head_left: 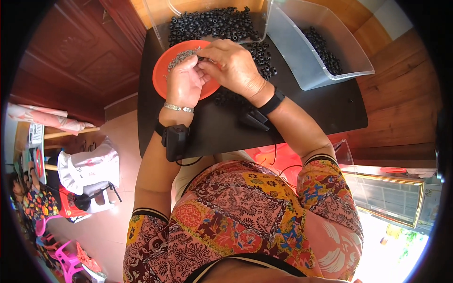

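My left hand [185, 84] is turned palm up over an orange plate [161, 78], its thumb and fingertips closed near a small black part [201, 58]. From the right, my right hand [234, 67] meets it, fingers pinched on the same part. The fingers cover most of this part, so its full shape is hidden. Small grey metal pieces [180, 57] lie heaped in the plate, just beyond my left thumb. Loose black ring-shaped parts [262, 59] are spread on the table beside my right hand.
A clear bin [163, 35] full of black parts [212, 26] stands at the table's far side. To the right is a translucent grey bin [302, 78] with more black parts [323, 52]. The dark table [311, 111] has a rounded near right corner. White bag [89, 165] at left.
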Available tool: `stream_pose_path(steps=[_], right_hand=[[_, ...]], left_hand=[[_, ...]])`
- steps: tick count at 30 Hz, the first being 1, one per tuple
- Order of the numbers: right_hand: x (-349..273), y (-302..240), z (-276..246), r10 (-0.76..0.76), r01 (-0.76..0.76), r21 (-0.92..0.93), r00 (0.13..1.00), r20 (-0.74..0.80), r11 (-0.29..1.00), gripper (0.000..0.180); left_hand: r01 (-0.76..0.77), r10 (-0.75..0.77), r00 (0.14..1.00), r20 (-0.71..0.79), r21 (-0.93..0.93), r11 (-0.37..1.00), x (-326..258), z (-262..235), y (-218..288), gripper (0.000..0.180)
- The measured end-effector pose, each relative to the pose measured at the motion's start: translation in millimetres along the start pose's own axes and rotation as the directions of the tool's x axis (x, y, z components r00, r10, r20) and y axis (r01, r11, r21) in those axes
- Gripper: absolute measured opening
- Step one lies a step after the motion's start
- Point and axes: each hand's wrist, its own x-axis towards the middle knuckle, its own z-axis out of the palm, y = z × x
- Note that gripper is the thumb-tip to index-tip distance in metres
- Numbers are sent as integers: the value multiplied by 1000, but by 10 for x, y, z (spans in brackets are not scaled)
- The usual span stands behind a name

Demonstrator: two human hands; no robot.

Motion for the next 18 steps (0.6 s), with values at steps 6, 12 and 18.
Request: stream_pose_path(steps=[6,12,18], right_hand=[[45,107,-88,26,-28,185,1000,14,982,13],[15,759,-370,326,-345,-172,937,-128,923,13],[-252,1136,-176,404,-288,-523,907,121,802,17]], left_hand=[[-20,18,1000,22,95,995,5,-27,12,19],[-21,27,997,-76,80,997,-14,-52,92,21],[8,0,995,-101,79,997,3,-31,49,22]])
